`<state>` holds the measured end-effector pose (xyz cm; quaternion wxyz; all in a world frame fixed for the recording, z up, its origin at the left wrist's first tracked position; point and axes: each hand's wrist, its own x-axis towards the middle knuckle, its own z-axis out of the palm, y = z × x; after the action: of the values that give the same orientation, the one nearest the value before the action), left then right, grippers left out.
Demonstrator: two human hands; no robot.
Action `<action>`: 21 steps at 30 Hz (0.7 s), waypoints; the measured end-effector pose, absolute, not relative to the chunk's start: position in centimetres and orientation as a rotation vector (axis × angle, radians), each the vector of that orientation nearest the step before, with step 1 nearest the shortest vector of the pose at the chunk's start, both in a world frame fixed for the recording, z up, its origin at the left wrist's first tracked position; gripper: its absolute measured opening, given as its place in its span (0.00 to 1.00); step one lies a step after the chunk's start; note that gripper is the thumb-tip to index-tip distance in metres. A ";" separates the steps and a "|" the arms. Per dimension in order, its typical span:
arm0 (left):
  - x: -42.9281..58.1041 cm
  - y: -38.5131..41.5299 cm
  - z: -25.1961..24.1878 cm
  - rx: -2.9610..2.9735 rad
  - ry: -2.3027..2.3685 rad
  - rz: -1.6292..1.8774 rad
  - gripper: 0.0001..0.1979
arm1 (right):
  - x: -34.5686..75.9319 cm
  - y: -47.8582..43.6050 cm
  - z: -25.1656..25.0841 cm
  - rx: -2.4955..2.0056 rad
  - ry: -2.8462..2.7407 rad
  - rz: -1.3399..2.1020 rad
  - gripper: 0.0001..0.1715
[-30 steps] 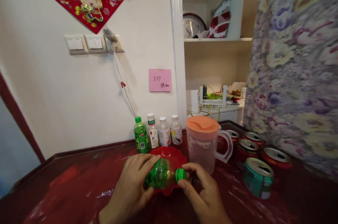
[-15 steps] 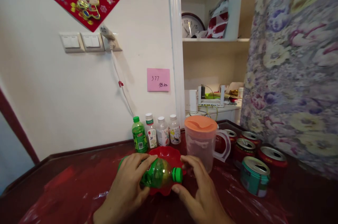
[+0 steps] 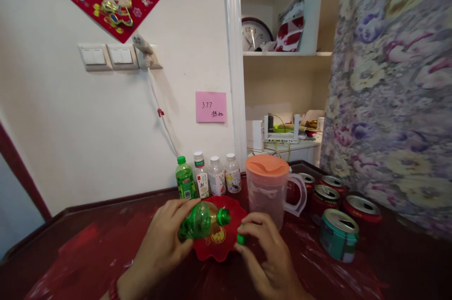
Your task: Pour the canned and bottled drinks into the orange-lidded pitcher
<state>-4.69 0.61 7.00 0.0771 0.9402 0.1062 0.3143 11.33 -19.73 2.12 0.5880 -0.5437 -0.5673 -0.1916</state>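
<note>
Our left grip [image 3: 165,234] is wrapped round the bottle [image 3: 199,221], which we hold tilted well over above the plate, its neck to the right. Our right grip [image 3: 268,253] pinches the cap [image 3: 240,239] between thumb and fingers, near the neck but apart from it. The red plate [image 3: 212,254] lies on the table [image 3: 102,239], and we see a gold print in its middle. Just behind the plate a second green bottle [image 3: 185,181] stands upright, beside three white-capped bottles [image 3: 216,178] in a row. To the right of the plate we have the pitcher [image 3: 265,198], its orange lid [image 3: 267,167] on. Farther right stand a teal can [image 3: 339,239] and four red cans [image 3: 363,215]. Beyond the table, we see a pink note [image 3: 211,107] on the wall [image 3: 197,64], shelves [image 3: 282,54] and a flowered curtain [image 3: 391,102].
</note>
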 end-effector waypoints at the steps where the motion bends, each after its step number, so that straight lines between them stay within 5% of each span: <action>1: -4.6 0.8 7.5 2.734 0.345 0.958 0.30 | 11.3 -19.6 1.9 -1.285 -1.364 -0.392 0.18; 7: -2.3 0.9 10.3 2.122 0.495 0.855 0.36 | 10.1 -16.6 -4.1 -1.545 -1.873 -0.362 0.12; 12: 1.1 1.1 8.0 1.939 0.340 0.736 0.33 | 9.7 -15.6 -7.7 -1.649 -1.696 -0.304 0.08; 18: 3.0 1.7 3.9 1.919 0.372 0.735 0.31 | 10.9 -17.4 -1.1 -1.354 -1.734 -0.312 0.23; 21: 3.0 1.8 3.0 1.909 0.352 0.738 0.30 | 11.8 -19.2 3.6 -1.262 -1.548 -0.219 0.18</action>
<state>3.01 1.85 2.95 0.5075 0.7921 0.1461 0.3063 11.78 -19.21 3.63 0.5362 -0.5301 -0.6503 -0.0921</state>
